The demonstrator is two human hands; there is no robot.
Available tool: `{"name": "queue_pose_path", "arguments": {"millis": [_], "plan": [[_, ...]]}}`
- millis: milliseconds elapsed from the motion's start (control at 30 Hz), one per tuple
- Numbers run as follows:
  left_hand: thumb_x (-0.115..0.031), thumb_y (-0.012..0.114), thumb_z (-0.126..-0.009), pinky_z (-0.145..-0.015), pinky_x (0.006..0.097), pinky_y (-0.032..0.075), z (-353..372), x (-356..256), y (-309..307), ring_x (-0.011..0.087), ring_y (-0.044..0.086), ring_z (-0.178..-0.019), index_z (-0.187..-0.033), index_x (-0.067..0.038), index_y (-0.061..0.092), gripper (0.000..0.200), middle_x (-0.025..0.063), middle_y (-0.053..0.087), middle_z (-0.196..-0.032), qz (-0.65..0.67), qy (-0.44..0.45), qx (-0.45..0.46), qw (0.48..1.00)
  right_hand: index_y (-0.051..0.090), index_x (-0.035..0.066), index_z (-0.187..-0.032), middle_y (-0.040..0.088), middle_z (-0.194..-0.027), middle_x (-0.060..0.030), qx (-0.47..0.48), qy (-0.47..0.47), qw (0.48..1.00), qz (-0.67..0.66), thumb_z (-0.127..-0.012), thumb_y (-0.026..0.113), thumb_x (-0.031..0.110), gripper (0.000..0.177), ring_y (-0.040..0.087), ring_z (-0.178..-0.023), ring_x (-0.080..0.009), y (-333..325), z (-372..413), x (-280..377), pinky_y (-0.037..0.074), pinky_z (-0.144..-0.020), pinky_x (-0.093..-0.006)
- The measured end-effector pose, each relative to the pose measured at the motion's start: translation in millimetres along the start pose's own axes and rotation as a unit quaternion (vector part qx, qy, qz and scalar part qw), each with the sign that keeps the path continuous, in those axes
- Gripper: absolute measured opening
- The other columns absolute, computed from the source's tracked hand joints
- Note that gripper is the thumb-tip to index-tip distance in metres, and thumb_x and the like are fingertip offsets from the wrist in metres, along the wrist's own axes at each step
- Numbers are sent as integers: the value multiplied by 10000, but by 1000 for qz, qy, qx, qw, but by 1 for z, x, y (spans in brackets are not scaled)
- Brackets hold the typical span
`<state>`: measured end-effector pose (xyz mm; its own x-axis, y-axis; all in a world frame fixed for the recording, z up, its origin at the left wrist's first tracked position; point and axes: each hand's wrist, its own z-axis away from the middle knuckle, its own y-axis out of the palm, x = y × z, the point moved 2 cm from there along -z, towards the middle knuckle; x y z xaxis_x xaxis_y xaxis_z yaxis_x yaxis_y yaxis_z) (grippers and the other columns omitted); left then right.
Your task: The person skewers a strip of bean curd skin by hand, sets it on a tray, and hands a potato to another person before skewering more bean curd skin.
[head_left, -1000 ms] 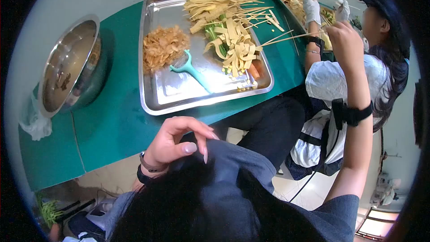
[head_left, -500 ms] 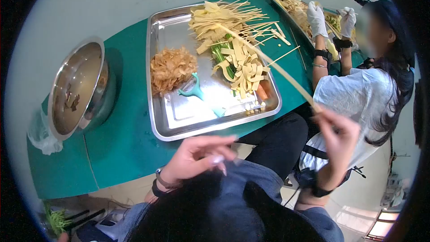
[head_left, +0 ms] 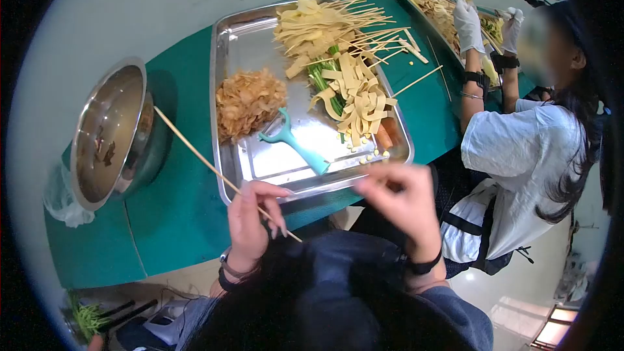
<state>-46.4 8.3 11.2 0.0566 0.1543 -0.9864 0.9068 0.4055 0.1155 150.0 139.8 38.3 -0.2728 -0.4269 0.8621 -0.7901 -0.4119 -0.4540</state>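
My left hand [head_left: 250, 221] is closed on a thin wooden skewer [head_left: 195, 151]. The stick slants from beside the steel bowl down across my fingers, its lower end sticking out past them. My right hand [head_left: 406, 205], bent at the wrist and smeared by motion, hovers at the front edge of the metal tray [head_left: 312, 191]. Near it in the tray are a turquoise Y-shaped peeler [head_left: 299, 146], small pale yellow bits [head_left: 368, 158] and a carrot piece [head_left: 383, 136]. Pale flat strips [head_left: 357, 94] lie over green stalks [head_left: 318, 81], and thin brown slices [head_left: 250, 104] are heaped at the left.
Skewers threaded with pale sheets [head_left: 312, 29] fill the tray's back right. A steel bowl [head_left: 141, 68] of cloudy liquid stands left beside a plastic bag [head_left: 67, 198]. On the right, a co-worker [head_left: 520, 149] in white gloves handles food over another tray [head_left: 416, 10].
The skewer has passed from my right hand to my left and now points toward the bowl. My right hand has moved left to the tray's front edge.
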Motion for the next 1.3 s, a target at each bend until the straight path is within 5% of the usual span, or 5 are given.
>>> {"name": "queue_pose_path", "arguments": {"millis": [167, 333, 433, 1033, 1300], "plan": [[-320, 208, -985, -405, 188, 260, 1, 3, -8, 58, 332, -379, -852, 18, 558, 504, -7, 405, -446, 7, 21, -16, 1000, 674, 81, -843, 605, -856, -89, -140, -78, 919, 359, -668, 694, 147, 188, 521, -762, -245, -35, -65, -21, 425, -660, -370], [-308, 216, -984, -415, 183, 282, 5, 3, -8, 58, 351, -397, -853, 29, 555, 496, 9, 419, -466, 34, 6, 10, 999, 683, 118, -888, 486, -1208, -109, -47, -200, 872, 444, -645, 702, 105, 245, 392, -1193, -329, -33, -98, -27, 374, -954, -397], [-310, 212, -983, -413, 182, 295, 6, 4, -9, 60, 362, -401, -857, 35, 553, 501, 16, 425, -473, 45, 6, 19, 999, 693, 124, -859, 494, -1218, -106, -17, -198, 859, 473, -659, 689, 96, 201, 372, -1227, -324, -34, -105, -39, 370, -961, -389], [-320, 204, -982, -400, 192, 338, 11, 2, -8, 84, 419, -388, -844, 41, 565, 529, 58, 477, -492, 61, -9, 41, 997, 666, 51, -933, 601, -771, -93, -122, -184, 932, 286, -763, 620, 52, 176, 541, -719, -230, -41, -111, -41, 448, -632, -300], [-322, 214, -982, -403, 187, 333, 11, -1, -3, 80, 413, -398, -849, 44, 577, 532, 48, 463, -491, 51, -10, 45, 998, 660, 26, -958, 658, -852, -88, -103, -88, 990, 42, -792, 629, 80, 177, 606, -711, -130, -40, -114, -55, 472, -673, -235]]}}
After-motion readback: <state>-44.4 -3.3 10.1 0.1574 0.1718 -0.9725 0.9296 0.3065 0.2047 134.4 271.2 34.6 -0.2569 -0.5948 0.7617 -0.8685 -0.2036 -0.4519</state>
